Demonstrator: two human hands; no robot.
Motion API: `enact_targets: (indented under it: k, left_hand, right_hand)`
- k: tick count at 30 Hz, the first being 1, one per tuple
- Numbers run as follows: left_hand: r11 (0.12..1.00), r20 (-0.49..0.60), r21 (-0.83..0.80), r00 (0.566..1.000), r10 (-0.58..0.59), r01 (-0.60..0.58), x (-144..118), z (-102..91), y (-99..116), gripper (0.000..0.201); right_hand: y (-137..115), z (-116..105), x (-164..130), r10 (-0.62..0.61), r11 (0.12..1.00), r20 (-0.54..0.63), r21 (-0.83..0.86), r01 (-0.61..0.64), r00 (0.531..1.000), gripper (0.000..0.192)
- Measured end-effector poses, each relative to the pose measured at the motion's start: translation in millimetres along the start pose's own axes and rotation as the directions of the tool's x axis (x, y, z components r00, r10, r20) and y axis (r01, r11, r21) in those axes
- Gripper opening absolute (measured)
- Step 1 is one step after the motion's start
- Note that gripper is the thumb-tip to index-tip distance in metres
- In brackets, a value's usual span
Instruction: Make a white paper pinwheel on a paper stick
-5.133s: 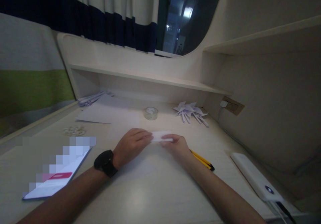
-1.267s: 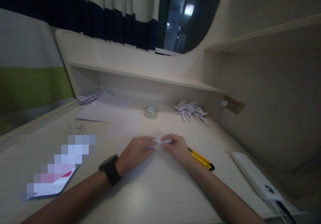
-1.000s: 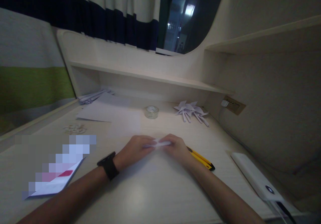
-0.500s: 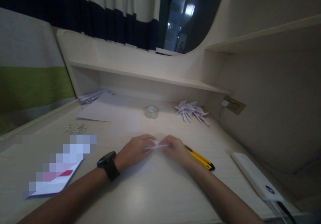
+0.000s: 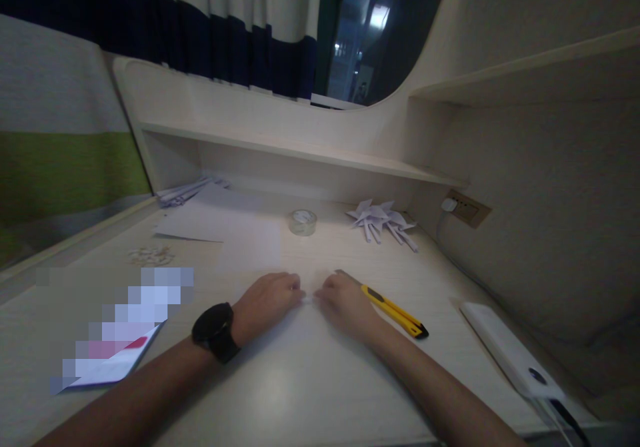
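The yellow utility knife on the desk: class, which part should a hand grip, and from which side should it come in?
Grip the yellow utility knife around its yellow body near the dark rear end, coming from the right. The metal tip points toward the right hand, so that end is probably best avoided. It lies flat on the desk, long sides open for a pinch from above.

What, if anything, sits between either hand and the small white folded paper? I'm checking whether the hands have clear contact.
Nothing visible does. The left hand and right hand meet fingertip to fingertip over the small white folded paper, mostly hidden beneath them. The yellow utility knife lies just right of the right hand, outside the gap.
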State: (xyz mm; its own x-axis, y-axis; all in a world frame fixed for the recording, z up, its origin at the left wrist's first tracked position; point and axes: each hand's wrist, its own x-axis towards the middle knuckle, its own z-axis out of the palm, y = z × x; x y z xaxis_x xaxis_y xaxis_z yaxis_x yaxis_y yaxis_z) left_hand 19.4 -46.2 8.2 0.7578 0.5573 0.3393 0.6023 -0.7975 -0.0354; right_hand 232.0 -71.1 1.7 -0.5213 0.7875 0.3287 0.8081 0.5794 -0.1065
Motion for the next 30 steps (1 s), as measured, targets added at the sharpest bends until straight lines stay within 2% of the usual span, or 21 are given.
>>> enact_targets:
  k: [6, 10, 13, 18, 24, 27, 30]
  left_hand:
    - [0.998, 0.003, -0.004, 0.998, 0.070, -0.070, -8, 5.9, 3, 0.024]
    - [1.000, 0.015, 0.007, 1.000, 0.020, -0.020, -8, -2.0, 9, 0.022]
    - [0.998, -0.010, -0.048, 0.999, -0.047, 0.047, -6, -7.5, 8, 0.024]
    - [0.990, -0.027, -0.136, 0.999, 0.044, -0.047, -5, -5.8, 1, 0.023]
    - [0.982, -0.013, -0.189, 1.000, -0.001, -0.001, -3, -3.2, -1, 0.023]
    - [0.983, -0.017, -0.181, 1.000, -0.002, -0.001, -3, -3.1, -1, 0.028]
    - [0.989, -0.036, -0.147, 0.999, 0.013, -0.018, -2, 0.0, -1, 0.029]
  right_hand:
    - [-5, 1, -5, -0.009, 0.998, 0.065, -0.054, 0.013, 0.998, 0.014]
    - [-5, 0, -5, -0.004, 0.998, 0.071, -0.060, 0.009, 0.997, 0.013]
    - [-3, -6, -3, 0.019, 1.000, 0.086, 0.009, -0.020, 0.996, 0.015]
    - [1, -12, -1, 0.043, 0.981, 0.104, 0.182, -0.061, 0.994, 0.018]
    - [6, -7, 4, 0.125, 0.936, 0.124, 0.315, -0.159, 0.984, 0.016]
    - [8, -5, 5, 0.137, 0.944, 0.101, 0.288, -0.160, 0.985, 0.013]
    - [8, -5, 4, 0.094, 0.971, 0.071, 0.215, -0.107, 0.993, 0.013]
